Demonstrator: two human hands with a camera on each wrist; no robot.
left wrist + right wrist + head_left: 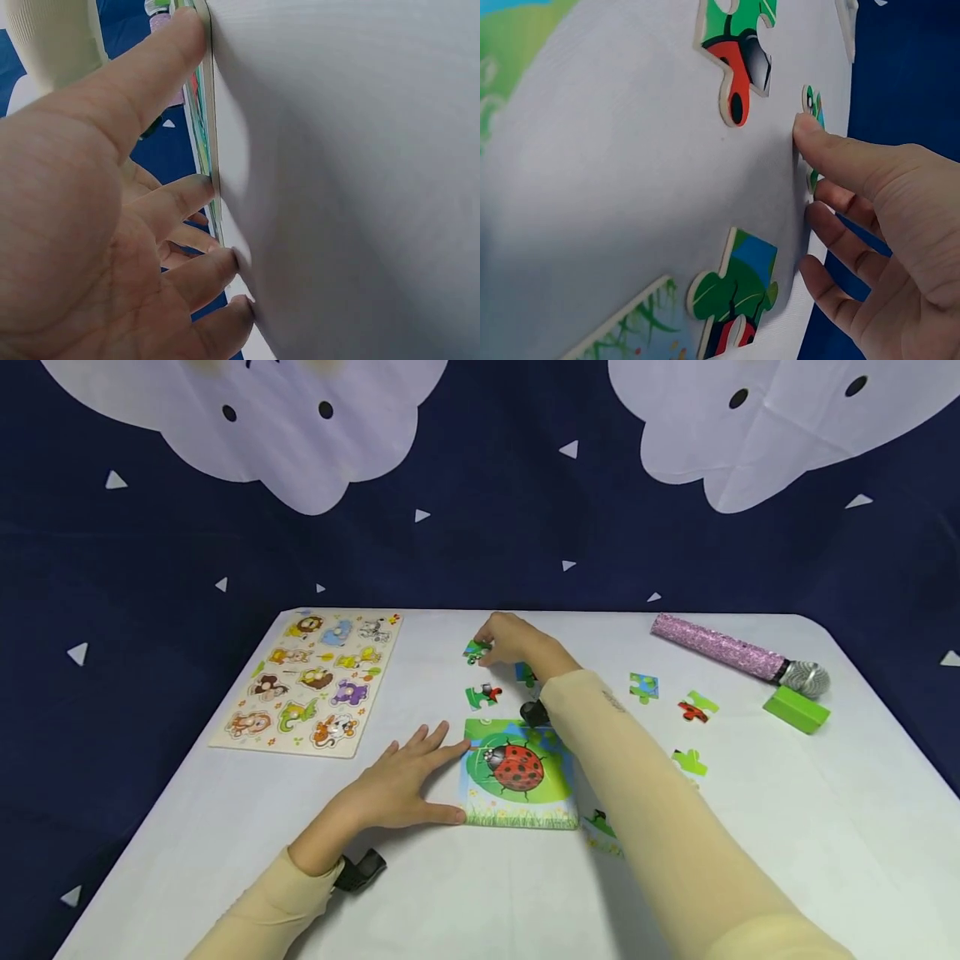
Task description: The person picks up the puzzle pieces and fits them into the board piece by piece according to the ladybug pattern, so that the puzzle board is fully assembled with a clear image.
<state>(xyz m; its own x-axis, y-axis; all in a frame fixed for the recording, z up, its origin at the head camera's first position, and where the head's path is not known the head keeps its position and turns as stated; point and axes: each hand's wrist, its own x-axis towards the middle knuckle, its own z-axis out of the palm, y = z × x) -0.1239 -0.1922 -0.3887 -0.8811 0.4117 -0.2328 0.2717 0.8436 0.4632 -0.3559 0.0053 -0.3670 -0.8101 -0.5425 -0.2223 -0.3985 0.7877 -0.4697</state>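
A square ladybug picture board (517,777) lies on the white table. My left hand (401,781) rests at its left side with fingers spread, thumb and index fingertips touching its edge; in the left wrist view the fingers (199,281) lie along that thin edge. My right hand (512,639) reaches past the board and pinches a green jigsaw piece (476,651) near the far edge of the table. In the right wrist view the thumb covers part of that piece (808,97). A red-and-green piece (739,67) and a blue-and-green piece (739,281) lie nearby.
An animal peg puzzle (307,685) lies at the left. To the right are loose jigsaw pieces (643,687), a pink glittery microphone (720,647) and a green block (797,710). My right sleeve partly hides another piece (600,835) beside the board.
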